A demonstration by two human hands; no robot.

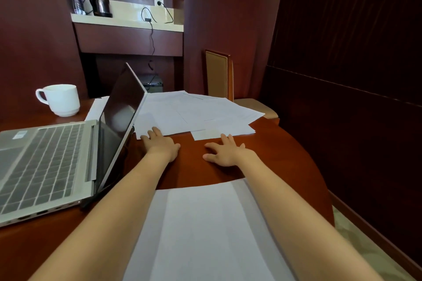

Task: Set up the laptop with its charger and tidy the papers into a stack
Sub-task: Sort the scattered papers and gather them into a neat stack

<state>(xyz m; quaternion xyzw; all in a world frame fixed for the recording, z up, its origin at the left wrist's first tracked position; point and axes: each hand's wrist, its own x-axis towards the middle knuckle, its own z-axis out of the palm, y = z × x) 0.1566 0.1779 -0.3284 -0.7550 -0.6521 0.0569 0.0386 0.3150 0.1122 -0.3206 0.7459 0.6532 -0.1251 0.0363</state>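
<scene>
- Open on the left of the surface (189,166): the laptop (45,162)
- Plugged into the wall socket (158,2) up behind: a black cord (151,39), likely the charger; cannot tell if joined to the laptop
- Messy at the far side: loose papers (194,112), lying over each other
- Close by, between the arms: a few sheets (205,223)
- Flat on the near edge of the loose papers, fingers spread: left hand (161,143)
- Flat and spread on the bare wood, fingertips just at a paper edge: right hand (225,151)
- Nothing held in either one
- Left to do, by the look of it: pulling all the papers into one neat stack
</scene>
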